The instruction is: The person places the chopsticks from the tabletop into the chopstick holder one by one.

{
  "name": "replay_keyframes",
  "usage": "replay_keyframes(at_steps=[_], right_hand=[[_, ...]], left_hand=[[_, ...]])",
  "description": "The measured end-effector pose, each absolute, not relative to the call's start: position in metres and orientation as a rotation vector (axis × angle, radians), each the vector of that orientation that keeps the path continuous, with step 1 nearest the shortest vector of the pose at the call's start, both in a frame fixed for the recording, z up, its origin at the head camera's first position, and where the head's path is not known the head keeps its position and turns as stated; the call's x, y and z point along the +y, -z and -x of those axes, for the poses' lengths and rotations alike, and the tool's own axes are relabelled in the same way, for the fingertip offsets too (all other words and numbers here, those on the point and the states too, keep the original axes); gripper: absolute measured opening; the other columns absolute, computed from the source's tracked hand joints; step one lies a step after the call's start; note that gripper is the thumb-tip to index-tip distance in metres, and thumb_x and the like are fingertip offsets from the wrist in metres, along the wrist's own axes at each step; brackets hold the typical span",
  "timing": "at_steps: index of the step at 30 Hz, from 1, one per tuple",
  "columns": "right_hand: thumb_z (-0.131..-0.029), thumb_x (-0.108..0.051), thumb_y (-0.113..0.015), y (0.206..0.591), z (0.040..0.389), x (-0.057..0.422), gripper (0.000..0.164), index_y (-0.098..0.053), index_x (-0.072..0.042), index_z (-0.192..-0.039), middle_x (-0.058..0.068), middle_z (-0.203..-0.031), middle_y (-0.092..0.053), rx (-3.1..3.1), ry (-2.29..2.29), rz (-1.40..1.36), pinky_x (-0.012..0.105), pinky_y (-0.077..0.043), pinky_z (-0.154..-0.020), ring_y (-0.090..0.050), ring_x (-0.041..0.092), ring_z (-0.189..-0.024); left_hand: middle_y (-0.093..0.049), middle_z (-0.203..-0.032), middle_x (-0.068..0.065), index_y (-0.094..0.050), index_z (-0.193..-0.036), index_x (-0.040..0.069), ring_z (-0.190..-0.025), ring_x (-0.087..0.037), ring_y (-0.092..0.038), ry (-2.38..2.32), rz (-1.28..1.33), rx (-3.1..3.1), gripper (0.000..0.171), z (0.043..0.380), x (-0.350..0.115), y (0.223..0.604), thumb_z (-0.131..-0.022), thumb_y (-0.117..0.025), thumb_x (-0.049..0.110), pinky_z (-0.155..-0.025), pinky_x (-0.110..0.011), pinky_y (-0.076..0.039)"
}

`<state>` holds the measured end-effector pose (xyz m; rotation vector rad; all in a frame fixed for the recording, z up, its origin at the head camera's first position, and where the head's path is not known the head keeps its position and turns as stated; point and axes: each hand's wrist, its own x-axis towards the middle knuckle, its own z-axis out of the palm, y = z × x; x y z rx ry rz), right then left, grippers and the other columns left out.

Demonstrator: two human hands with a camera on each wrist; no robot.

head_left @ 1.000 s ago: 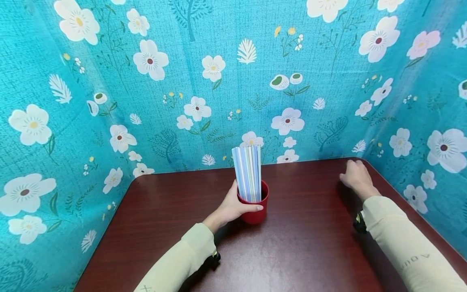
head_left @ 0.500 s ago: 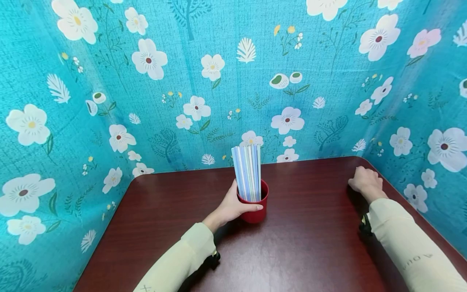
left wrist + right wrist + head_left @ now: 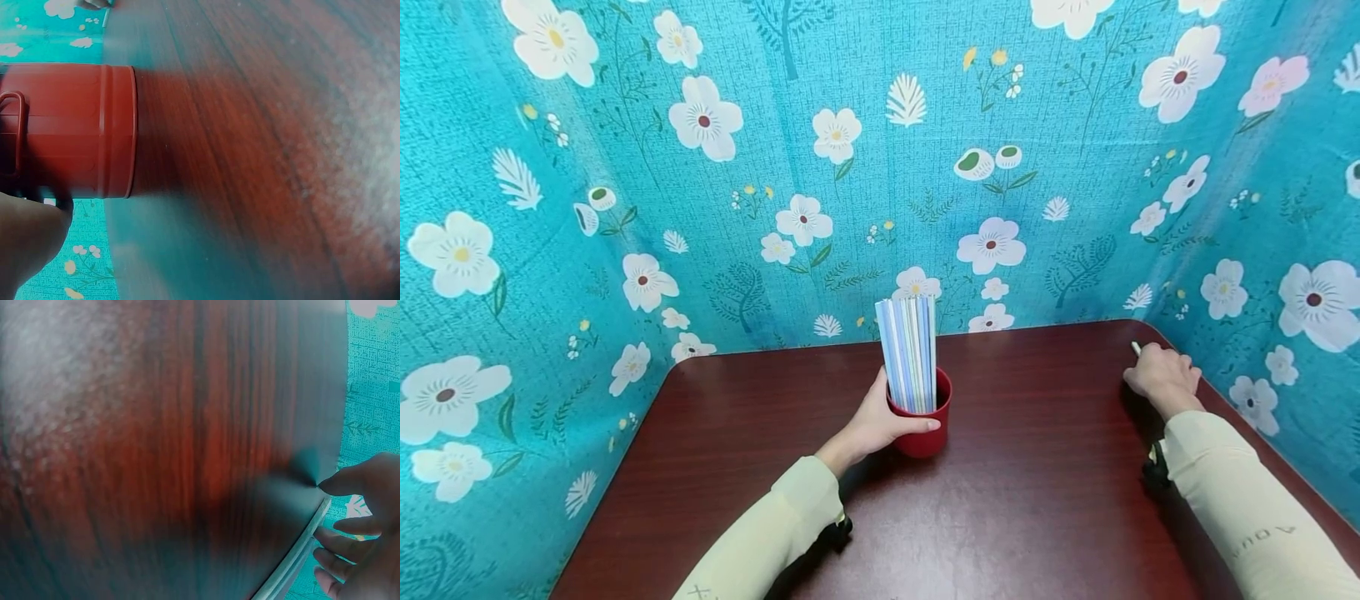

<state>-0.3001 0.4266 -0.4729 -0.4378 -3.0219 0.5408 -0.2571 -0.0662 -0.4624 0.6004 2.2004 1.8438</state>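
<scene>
In the head view my left hand [image 3: 880, 417] grips a red cup [image 3: 922, 442] that stands upright on the table. The left wrist view shows the cup's side [image 3: 69, 131] with a moulded handle, and part of that hand [image 3: 31, 237]. A bundle of pale blue, white and cream straws [image 3: 910, 354] stands in the cup, leaning slightly. Near the far right corner my right hand [image 3: 1165, 375] rests low at the table with fingers loosely bent. A thin pale stick [image 3: 1136, 347] pokes out beside it. In the right wrist view thumb and fingers [image 3: 344, 550] are apart.
The dark red-brown wooden table [image 3: 1015, 500] has rounded far corners. A turquoise curtain [image 3: 880, 183] with white flowers hangs close behind it and along both sides.
My right hand has shifted right and slightly nearer along the table's right edge. The pale stick's tip has come into sight beside it. The left hand and cup stay put.
</scene>
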Motion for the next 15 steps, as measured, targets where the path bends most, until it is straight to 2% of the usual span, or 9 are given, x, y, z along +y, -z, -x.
replay_keyframes(at_steps=[9,15], right_hand=[[-0.083,-0.012,-0.07,0.473,0.3,0.418,0.023,-0.055,0.005,-0.083,0.023,-0.075,-0.057,-2.995,-0.548,0.302,0.067,-0.035,-0.079,-0.053,0.046,-0.079],[-0.088,-0.017,-0.069,0.469,0.299,0.413,0.028,-0.055,0.006,-0.092,0.025,-0.08,-0.058,-3.037,-0.614,0.348,0.048,-0.046,-0.058,-0.056,0.039,-0.072]], left_hand=[[-0.048,-0.145,0.01,-0.028,-0.151,0.04,-0.134,-0.02,-0.046,-1.849,-0.601,2.193,0.098,0.255,-0.066,0.463,-0.077,-0.091,0.028,-0.092,-0.042,-0.058],[-0.048,-0.145,0.01,-0.028,-0.151,0.04,-0.134,-0.021,-0.045,-1.861,-0.615,2.186,0.098,0.255,-0.066,0.462,-0.078,-0.091,0.026,-0.092,-0.042,-0.058]])
